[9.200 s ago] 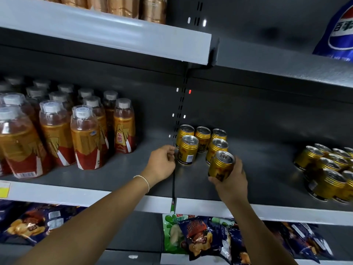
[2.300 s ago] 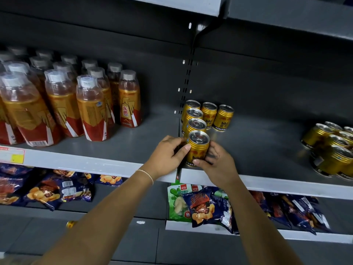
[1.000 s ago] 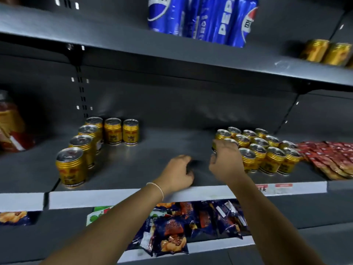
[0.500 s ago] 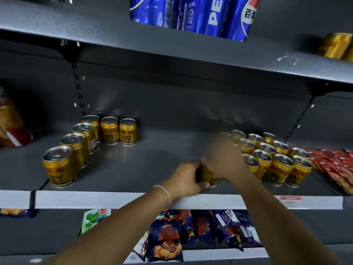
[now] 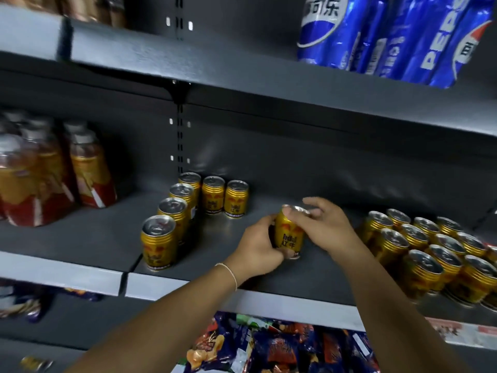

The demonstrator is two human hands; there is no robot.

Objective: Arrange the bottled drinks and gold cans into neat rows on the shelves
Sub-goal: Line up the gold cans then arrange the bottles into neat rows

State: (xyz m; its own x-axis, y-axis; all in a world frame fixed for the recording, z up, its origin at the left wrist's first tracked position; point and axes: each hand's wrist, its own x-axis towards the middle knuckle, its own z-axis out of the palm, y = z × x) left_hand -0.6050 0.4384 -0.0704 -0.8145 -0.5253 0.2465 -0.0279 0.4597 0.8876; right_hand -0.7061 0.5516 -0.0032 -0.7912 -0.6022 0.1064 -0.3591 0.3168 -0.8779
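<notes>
Head view shows both hands closed round one gold can [image 5: 289,232] over the middle of the shelf [image 5: 317,275], nearer its front edge than its back. The left hand [image 5: 258,249] grips the can's lower side, and the right hand [image 5: 325,224] curls over its top rim. I cannot tell whether the can's base touches the shelf. A row of gold cans [image 5: 158,243] runs from the front edge to the back at the shelf's left end, with two more cans [image 5: 224,196] along the back. A cluster of cans [image 5: 430,251] crowds the right end. The bottled drinks [image 5: 88,168] stand on the neighbouring shelf to the left.
</notes>
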